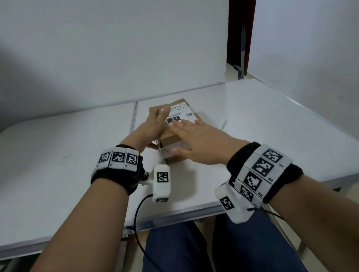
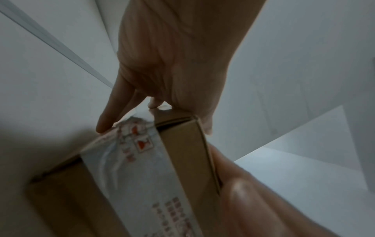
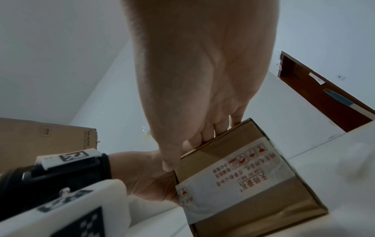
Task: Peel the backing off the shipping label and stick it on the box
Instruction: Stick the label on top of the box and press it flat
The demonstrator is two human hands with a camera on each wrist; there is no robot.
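A brown cardboard box (image 1: 169,141) stands in the middle of the white table (image 1: 277,120). The white shipping label (image 1: 183,112), with a black "15H" block and a QR code, lies on the box's top. My right hand (image 1: 197,143) lies flat over the label's near part with straight fingers, its thumb on the near face. My left hand (image 1: 153,126) rests against the box's left side, fingers stretched loosely over the top edge. Close up, the left hand (image 2: 172,64) touches the box (image 2: 182,152). The right hand (image 3: 202,80) covers the top of the box (image 3: 263,200), which carries white tape with red print (image 3: 233,173).
A seam (image 1: 134,117) splits the table left of the box. White walls stand behind, and a dark brown door (image 1: 243,24) at the back right. A second cardboard box (image 3: 61,136) shows behind my left wrist. A pale blurred shape (image 3: 357,162) lies right of the box.
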